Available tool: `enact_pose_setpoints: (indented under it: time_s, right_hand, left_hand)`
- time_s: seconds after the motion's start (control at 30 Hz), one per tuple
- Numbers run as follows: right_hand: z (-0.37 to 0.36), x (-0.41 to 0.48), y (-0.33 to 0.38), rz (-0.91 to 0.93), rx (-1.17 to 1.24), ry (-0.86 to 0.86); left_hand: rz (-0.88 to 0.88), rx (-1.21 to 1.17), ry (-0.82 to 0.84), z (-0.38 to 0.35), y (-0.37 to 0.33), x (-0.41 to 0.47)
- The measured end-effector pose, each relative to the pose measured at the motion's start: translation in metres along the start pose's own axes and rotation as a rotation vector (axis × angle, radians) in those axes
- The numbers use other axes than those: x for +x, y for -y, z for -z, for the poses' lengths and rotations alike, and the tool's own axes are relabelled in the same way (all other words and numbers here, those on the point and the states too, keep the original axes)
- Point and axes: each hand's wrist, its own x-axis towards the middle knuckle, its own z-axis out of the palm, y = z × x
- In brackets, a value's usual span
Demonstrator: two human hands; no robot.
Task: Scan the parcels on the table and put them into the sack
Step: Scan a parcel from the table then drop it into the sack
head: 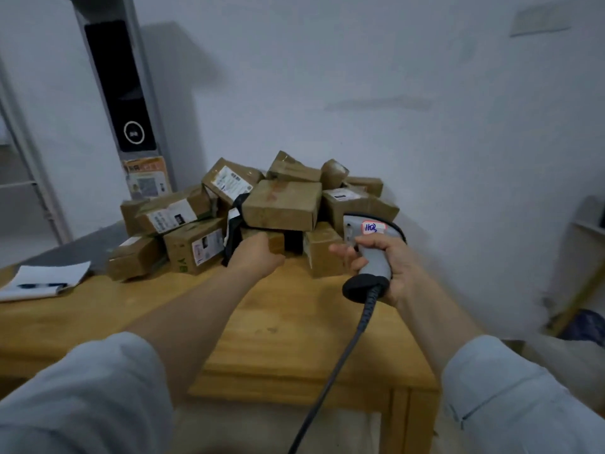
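— Parcels [281, 204]?
— Heaped at the back of the wooden worktop [294, 339], hard against the pale wall. Brown cardboard, taped, several with white labels facing out. Stacked two or three deep and tilted at all angles.

— Left hand [258, 253]?
— Stretched forward to the foot of the heap, back of the hand towards the camera. Touching a small brown box [276, 239] tucked under the largest parcel. Fingers hidden behind the hand itself, so cannot tell whether closed on that box or only laid against it.

— Right hand [389, 267]?
— Wrapped round the handle of a pale grey scanner [370, 253], a few fingers loosened out to the left. Held in front of the right side of the heap, with the scanner's head pointing toward the parcels.

— Anything on the scanner?
— A small sticker [374, 227] on the head, with blue handwriting. A black cap at the butt of the handle. From there a dark cable [340, 365], trailing down past the near edge of the worktop and out of view.

— Hands together?
— Apart, each at its own side of the heap's front, with one upright box between them.

— Elsewhere on the worktop?
— A white notepad [42, 276] at the left edge with a blue pen [42, 286] lying across it, well apart from both hands.

— Behind the heap?
— On the left, a grey upright post [144, 77] with a black panel. At its foot, an orange notice [147, 178].

— Sleeves?
— Light blue-grey, pushed up, forearms bare.
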Motion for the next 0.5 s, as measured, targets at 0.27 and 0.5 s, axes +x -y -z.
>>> enact_pose_setpoints:
  time_s: [0.27,0.5]
  right_hand:
    - [0.001,0.093,0.029,-0.033,-0.027,0.041]
    - [0.015,0.152,0.036,-0.044,-0.039,0.038]
  left_hand:
    - [-0.246,0.376,-0.239,-0.043,-0.013,0.112]
    - [-0.307,0.801,-0.345,-0.076,-0.007,0.179]
